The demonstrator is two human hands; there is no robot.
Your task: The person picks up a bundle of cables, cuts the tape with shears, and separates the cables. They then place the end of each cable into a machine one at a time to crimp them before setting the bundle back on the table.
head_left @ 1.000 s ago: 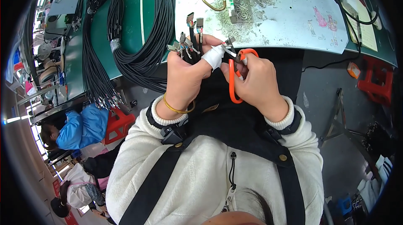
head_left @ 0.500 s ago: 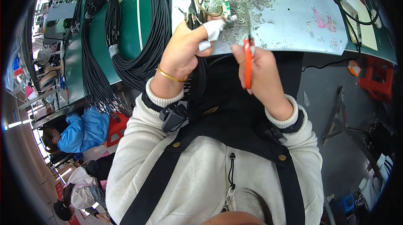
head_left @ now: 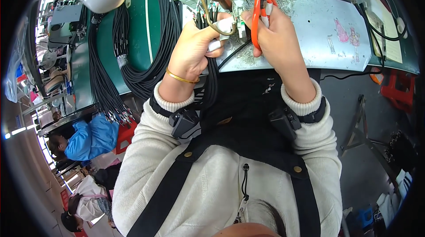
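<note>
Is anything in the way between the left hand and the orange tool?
Yes: in this view, the bent tube and the small block show between the left hand and the orange tool, which the right hand holds. I can't tell how high the tube is.

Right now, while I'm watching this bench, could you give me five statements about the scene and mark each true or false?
1. The right hand holds an orange-handled tool. True.
2. The left hand is empty. False: the left hand holds dark cables.
3. A bracelet is on the right wrist. False: the gold bracelet is on the left.
4. Small silvery bits lie scattered on the pale sheet. True.
5. Black cable bundles lie on the green table. True.
</note>
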